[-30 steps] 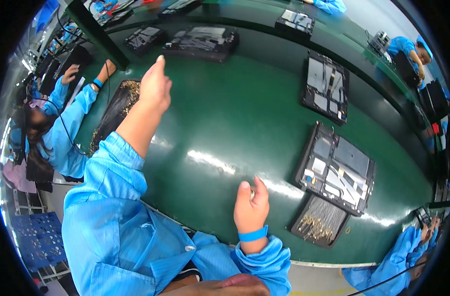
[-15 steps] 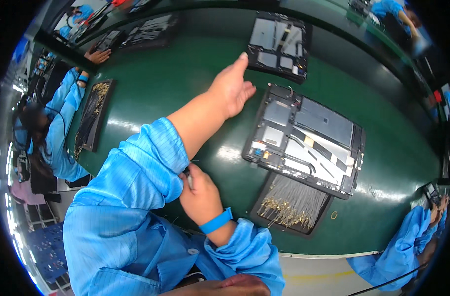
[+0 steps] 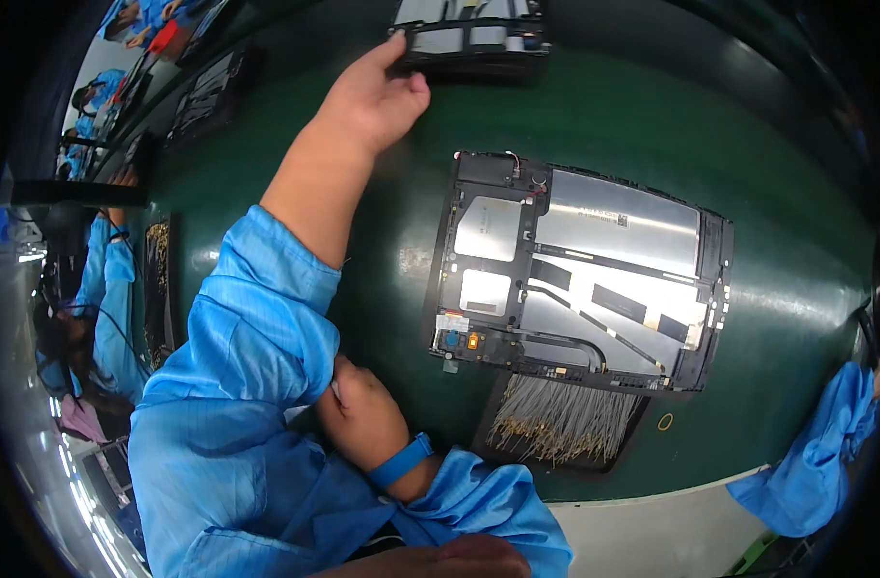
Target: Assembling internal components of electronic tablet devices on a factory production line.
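My left hand (image 3: 377, 101) is stretched out to the far side of the table. Its thumb points up at the near-left corner of an opened tablet-like device (image 3: 438, 41) and seems to touch it; its fingers are loosely curled in front. My right hand (image 3: 366, 414), with a blue wristband, is closed near my body, its fingertips hidden behind my left sleeve. What it holds, if anything, I cannot make out. Another opened tablet-like device (image 3: 613, 207), with silver panels and black cables, lies in front of me. Its near edge overlaps a black tray of thin grey wires (image 3: 560, 414) with gold-coloured ends.
A small yellow ring (image 3: 666, 421) lies on the green table (image 3: 787, 356), right of the wire tray. At the left stand another tray of wires (image 3: 159, 279) and a dark opened device (image 3: 207, 96). Co-workers in blue sit at left (image 3: 112, 337) and right (image 3: 806, 462).
My left hand has moved farther from me, and the far device now lies farther from the near one. The view has shifted. My right hand has gone deeper behind the sleeve.
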A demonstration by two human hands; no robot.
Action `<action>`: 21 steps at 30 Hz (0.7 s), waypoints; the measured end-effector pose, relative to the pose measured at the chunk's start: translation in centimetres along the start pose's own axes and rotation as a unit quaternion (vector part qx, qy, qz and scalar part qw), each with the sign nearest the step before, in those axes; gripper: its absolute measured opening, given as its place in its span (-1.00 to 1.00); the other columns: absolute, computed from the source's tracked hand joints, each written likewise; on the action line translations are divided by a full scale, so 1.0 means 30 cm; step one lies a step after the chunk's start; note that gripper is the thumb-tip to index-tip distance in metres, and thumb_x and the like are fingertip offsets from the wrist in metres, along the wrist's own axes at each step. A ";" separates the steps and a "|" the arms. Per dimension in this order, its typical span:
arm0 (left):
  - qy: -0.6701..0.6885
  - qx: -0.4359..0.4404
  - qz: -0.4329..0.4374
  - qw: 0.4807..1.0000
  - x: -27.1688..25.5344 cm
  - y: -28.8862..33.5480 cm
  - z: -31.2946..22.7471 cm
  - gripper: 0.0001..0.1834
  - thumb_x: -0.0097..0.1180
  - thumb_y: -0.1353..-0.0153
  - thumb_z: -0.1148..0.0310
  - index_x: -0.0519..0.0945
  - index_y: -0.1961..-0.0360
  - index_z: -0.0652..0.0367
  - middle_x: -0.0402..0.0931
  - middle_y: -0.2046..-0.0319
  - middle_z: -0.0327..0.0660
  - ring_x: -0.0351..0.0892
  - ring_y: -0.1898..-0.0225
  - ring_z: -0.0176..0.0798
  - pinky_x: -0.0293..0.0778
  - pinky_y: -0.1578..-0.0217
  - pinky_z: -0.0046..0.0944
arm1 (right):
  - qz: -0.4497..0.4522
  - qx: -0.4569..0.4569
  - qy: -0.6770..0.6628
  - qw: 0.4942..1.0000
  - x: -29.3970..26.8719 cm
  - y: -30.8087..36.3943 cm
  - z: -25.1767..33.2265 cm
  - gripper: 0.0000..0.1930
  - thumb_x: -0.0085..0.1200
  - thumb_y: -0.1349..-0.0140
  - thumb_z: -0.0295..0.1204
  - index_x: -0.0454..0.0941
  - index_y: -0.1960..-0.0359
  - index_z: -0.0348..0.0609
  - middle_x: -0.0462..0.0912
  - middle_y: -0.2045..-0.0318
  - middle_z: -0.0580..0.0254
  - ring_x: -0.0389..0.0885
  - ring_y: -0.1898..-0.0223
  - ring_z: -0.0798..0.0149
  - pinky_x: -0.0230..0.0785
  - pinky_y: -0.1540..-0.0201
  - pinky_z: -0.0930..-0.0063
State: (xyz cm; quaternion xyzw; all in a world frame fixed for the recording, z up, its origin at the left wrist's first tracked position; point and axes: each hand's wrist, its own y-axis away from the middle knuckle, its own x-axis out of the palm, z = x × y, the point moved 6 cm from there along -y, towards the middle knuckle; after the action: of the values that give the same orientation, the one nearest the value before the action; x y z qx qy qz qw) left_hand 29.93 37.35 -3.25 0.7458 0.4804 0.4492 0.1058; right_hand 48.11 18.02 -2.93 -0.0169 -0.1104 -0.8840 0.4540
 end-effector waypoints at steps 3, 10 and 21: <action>-0.075 0.034 0.073 0.994 0.047 0.035 0.016 -0.84 -0.01 -0.02 0.45 0.37 0.34 0.25 0.36 0.36 -0.13 0.31 0.32 -0.24 0.30 0.26 -0.33 | 0.022 -0.031 0.048 0.998 0.017 0.017 -0.004 -0.66 -0.13 -0.02 -0.43 0.28 0.13 -0.29 0.43 0.46 -0.16 0.40 0.38 -0.08 0.26 0.31 0.18; -0.102 0.238 0.093 0.961 -0.219 0.234 -0.505 -0.80 -0.05 -0.03 0.38 0.44 0.32 0.24 0.45 0.31 -0.18 0.39 0.21 -0.23 0.24 0.08 -0.26 | -0.023 -0.061 0.075 0.995 0.021 0.029 0.021 -0.67 -0.08 -0.06 -0.34 0.34 0.17 -0.29 0.47 0.44 -0.10 0.45 0.42 -0.02 0.30 0.33 0.26; -0.372 0.107 0.084 0.918 -0.810 0.497 -0.668 -0.62 -0.10 -0.11 0.17 0.40 0.19 0.27 0.44 0.28 -0.17 0.39 0.20 -0.36 0.26 0.14 -0.42 | 0.155 -0.167 0.194 0.954 0.244 0.209 0.034 -0.71 -0.10 -0.03 -0.29 0.42 0.25 -0.21 0.49 0.48 -0.02 0.47 0.42 0.01 0.34 0.32 0.30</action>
State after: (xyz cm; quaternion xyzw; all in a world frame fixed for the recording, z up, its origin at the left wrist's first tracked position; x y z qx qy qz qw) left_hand 20.45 4.44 3.22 0.9036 0.3872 0.0919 0.1584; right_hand 48.78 8.84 0.14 0.0630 0.1327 -0.7949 0.5887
